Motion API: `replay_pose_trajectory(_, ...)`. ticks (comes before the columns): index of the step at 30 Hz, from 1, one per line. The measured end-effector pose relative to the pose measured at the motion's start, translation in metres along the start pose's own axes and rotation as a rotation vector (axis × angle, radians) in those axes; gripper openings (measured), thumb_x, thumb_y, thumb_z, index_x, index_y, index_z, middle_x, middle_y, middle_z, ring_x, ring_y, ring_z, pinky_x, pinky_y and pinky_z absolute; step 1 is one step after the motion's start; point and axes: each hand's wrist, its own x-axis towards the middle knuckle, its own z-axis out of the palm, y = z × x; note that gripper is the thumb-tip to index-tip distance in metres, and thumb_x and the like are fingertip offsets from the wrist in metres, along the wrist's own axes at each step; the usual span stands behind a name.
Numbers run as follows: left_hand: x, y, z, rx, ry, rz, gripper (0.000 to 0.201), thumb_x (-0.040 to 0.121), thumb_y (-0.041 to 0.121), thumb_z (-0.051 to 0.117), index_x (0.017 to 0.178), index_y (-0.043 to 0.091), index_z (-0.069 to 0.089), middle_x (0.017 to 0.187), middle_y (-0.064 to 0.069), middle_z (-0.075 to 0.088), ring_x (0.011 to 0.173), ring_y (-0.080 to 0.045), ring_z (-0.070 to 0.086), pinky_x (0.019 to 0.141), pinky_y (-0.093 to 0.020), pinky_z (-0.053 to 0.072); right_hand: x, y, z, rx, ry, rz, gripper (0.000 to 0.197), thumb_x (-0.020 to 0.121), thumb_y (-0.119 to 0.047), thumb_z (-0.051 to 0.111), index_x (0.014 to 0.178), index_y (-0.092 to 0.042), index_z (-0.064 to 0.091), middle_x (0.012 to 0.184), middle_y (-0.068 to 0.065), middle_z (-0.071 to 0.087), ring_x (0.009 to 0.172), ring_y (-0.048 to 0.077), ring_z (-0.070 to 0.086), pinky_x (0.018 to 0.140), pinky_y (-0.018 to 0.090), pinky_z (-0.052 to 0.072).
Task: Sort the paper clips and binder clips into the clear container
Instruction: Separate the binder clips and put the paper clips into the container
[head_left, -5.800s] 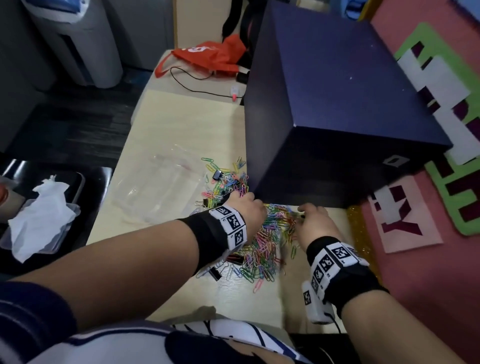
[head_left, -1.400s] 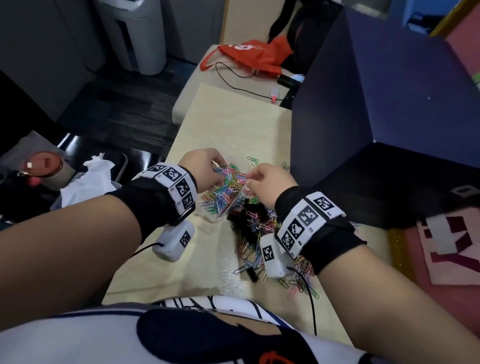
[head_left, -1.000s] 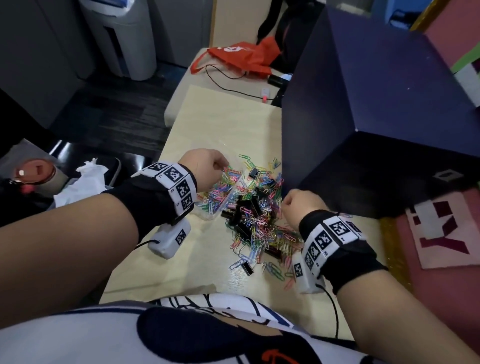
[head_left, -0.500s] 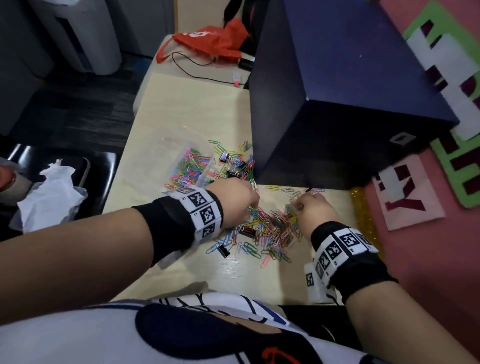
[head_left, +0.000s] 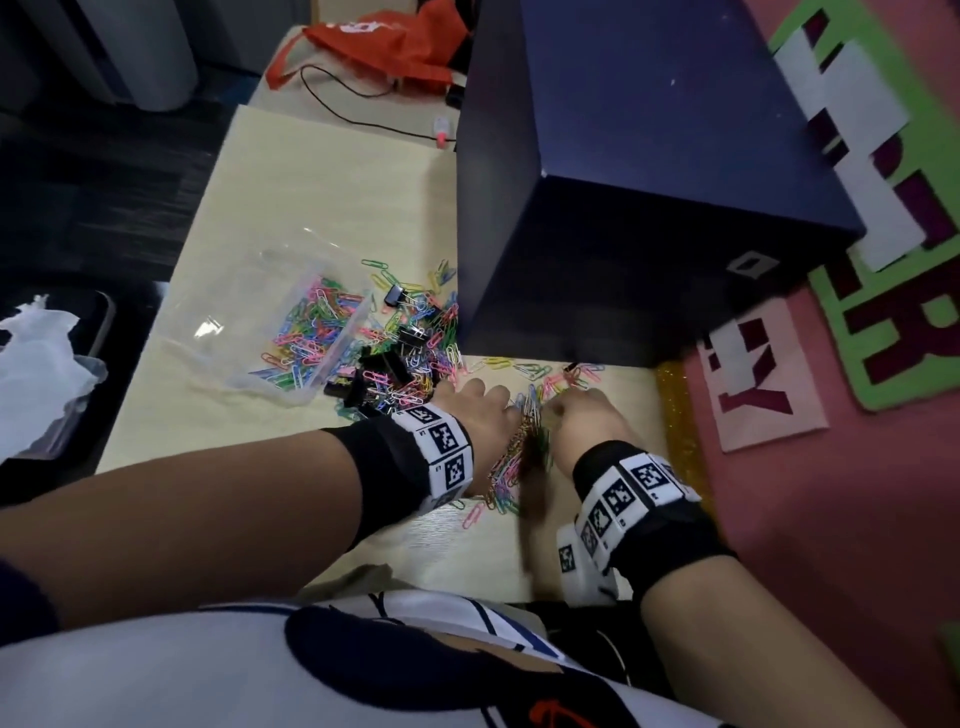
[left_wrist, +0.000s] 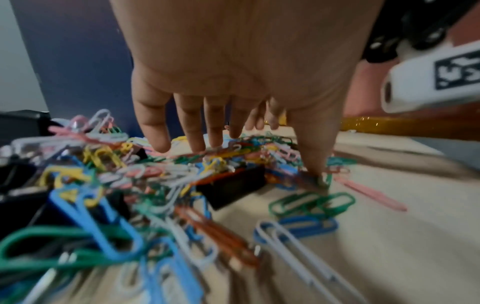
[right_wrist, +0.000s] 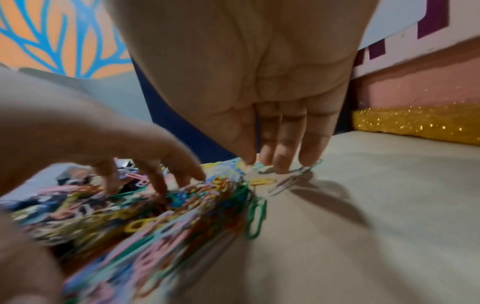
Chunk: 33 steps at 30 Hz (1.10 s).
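Note:
Loose coloured paper clips (head_left: 511, 462) lie heaped on the pale table (head_left: 322, 182), squeezed between my two hands. My left hand (head_left: 475, 408) presses on the heap from the left, its straight fingers (left_wrist: 193, 133) pointing down onto the clips (left_wrist: 145, 174). My right hand (head_left: 579, 415) rakes from the right, fingertips (right_wrist: 279, 162) touching the table and a few clips (right_wrist: 182, 207). Black binder clips (head_left: 384, 366) lie mixed in; one (left_wrist: 233, 186) sits under the left palm. The clear container (head_left: 223, 312) stands to the left, with coloured clips in its right compartment.
A big dark blue box (head_left: 649, 182) stands just behind the heap. Scattered clips (head_left: 415, 312) lie along its left face. An orange bag (head_left: 384, 36) and a black cable (head_left: 358, 117) are at the far end. White tissue (head_left: 36, 358) lies off the left edge.
Both hands have drawn together over the heap, bunching the paper clips into a tight ridge between them. About a second ago the left hand was at the container.

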Motion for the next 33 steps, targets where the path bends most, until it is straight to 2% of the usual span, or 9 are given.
replay_pose_trajectory(5, 0.003, -0.006, -0.007, -0.024, -0.029, -0.039, 0.049, 0.083, 0.017, 0.065, 0.127, 0.015, 0.045, 0.121, -0.01, 0.047, 0.113, -0.032, 0.046, 0.089, -0.048, 0.042, 0.018, 0.011, -0.011, 0.004, 0.045, -0.103, 0.063, 0.088, -0.002, 0.036, 0.147, -0.025, 0.031, 0.157, -0.001, 0.019, 0.137, 0.027, 0.03, 0.111, 0.034, 0.028)
replay_pose_trajectory(12, -0.002, -0.014, -0.014, -0.006, -0.055, 0.035, 0.039, 0.085, -0.001, 0.054, 0.123, 0.007, 0.048, 0.115, -0.014, 0.053, 0.104, -0.033, 0.054, 0.071, -0.038, 0.043, 0.007, 0.009, 0.017, 0.008, 0.102, -0.224, 0.045, 0.092, -0.008, 0.041, 0.134, -0.023, 0.047, 0.135, 0.005, 0.043, 0.123, 0.025, 0.043, 0.102, 0.032, 0.037)
replay_pose_trajectory(15, -0.003, -0.017, -0.017, 0.017, -0.058, 0.051, 0.034, 0.087, -0.002, 0.048, 0.119, 0.007, 0.05, 0.113, -0.015, 0.055, 0.1, -0.034, 0.056, 0.068, -0.036, 0.041, 0.008, 0.006, 0.018, 0.146, 0.163, -0.229, 0.021, 0.094, -0.017, 0.046, 0.112, -0.023, 0.054, 0.12, 0.004, 0.054, 0.104, 0.023, 0.055, 0.087, 0.029, 0.045)
replay_pose_trajectory(17, -0.003, -0.018, -0.02, 0.024, -0.069, 0.057, 0.033, 0.088, -0.002, 0.047, 0.119, 0.007, 0.05, 0.112, -0.014, 0.055, 0.099, -0.033, 0.058, 0.068, -0.035, 0.041, 0.017, 0.005, 0.008, 0.193, 0.226, -0.152, 0.021, 0.095, -0.018, 0.045, 0.114, -0.02, 0.052, 0.123, 0.006, 0.052, 0.099, 0.023, 0.056, 0.08, 0.027, 0.042)
replay_pose_trajectory(20, -0.002, -0.02, -0.022, 0.013, -0.06, 0.059, 0.028, 0.09, -0.001, 0.045, 0.116, 0.008, 0.052, 0.109, -0.013, 0.056, 0.095, -0.031, 0.058, 0.066, -0.033, 0.041, 0.029, 0.007, -0.005, 0.026, 0.174, -0.113, 0.048, 0.094, -0.016, 0.044, 0.142, -0.018, 0.038, 0.145, 0.005, 0.033, 0.125, 0.027, 0.042, 0.099, 0.033, 0.037)
replay_pose_trajectory(23, 0.0, -0.023, -0.021, -0.011, -0.042, 0.057, 0.025, 0.09, 0.0, 0.046, 0.112, 0.008, 0.053, 0.108, -0.012, 0.056, 0.095, -0.03, 0.058, 0.07, -0.034, 0.043, 0.03, 0.01, -0.003, -0.062, 0.071, -0.108, 0.064, 0.088, -0.009, 0.045, 0.148, -0.02, 0.028, 0.151, 0.001, 0.026, 0.131, 0.027, 0.033, 0.104, 0.034, 0.033)
replay_pose_trajectory(26, 0.004, -0.028, -0.018, -0.035, -0.032, 0.046, 0.022, 0.09, 0.002, 0.048, 0.111, 0.008, 0.054, 0.106, -0.012, 0.056, 0.094, -0.03, 0.058, 0.069, -0.034, 0.042, 0.03, 0.018, 0.01, -0.139, 0.133, -0.145, 0.055, 0.088, -0.003, 0.042, 0.141, -0.015, 0.037, 0.146, 0.005, 0.034, 0.127, 0.026, 0.037, 0.1, 0.032, 0.035)
replay_pose_trajectory(31, 0.011, -0.033, -0.014, -0.036, 0.006, 0.042, 0.016, 0.092, 0.009, 0.052, 0.108, 0.008, 0.054, 0.105, -0.011, 0.056, 0.092, -0.03, 0.059, 0.065, -0.034, 0.041, 0.037, 0.032, 0.012, -0.113, 0.242, -0.135, 0.027, 0.091, -0.021, 0.045, 0.113, -0.021, 0.062, 0.117, 0.006, 0.056, 0.11, 0.026, 0.049, 0.089, 0.034, 0.043)
replay_pose_trajectory(33, 0.012, -0.034, -0.013, -0.038, 0.006, 0.042, 0.013, 0.092, 0.009, 0.053, 0.105, 0.009, 0.054, 0.104, -0.012, 0.056, 0.091, -0.03, 0.058, 0.065, -0.034, 0.042, 0.037, 0.035, 0.008, -0.126, 0.245, -0.137, 0.029, 0.093, -0.025, 0.042, 0.113, -0.021, 0.062, 0.116, 0.007, 0.056, 0.109, 0.028, 0.052, 0.088, 0.037, 0.047)
